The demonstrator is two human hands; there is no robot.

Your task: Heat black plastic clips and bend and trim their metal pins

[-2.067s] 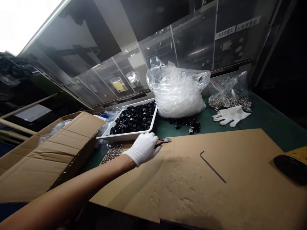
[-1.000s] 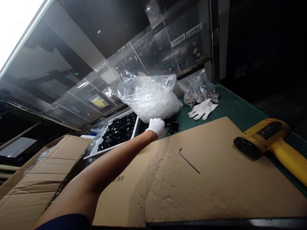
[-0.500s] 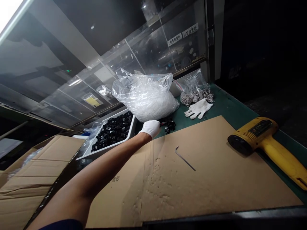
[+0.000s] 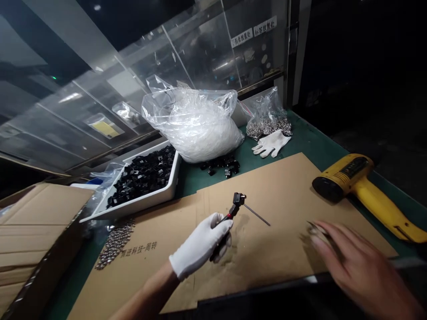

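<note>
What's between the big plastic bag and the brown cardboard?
In the head view, little black parts lie on the green mat, between the bag and the cardboard.

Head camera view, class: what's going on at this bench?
A person works over a cardboard sheet. Their gloved left hand grips small red-handled pliers holding a small black part, just beside an Allen key. Their bare right hand is spread over the cardboard, too blurred to show whether it holds anything. A white tray of black parts sits nearby, with a yellow heat gun.

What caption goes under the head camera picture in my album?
Gloved left hand holds pliers over cardboard, bare right hand nearby.
</note>
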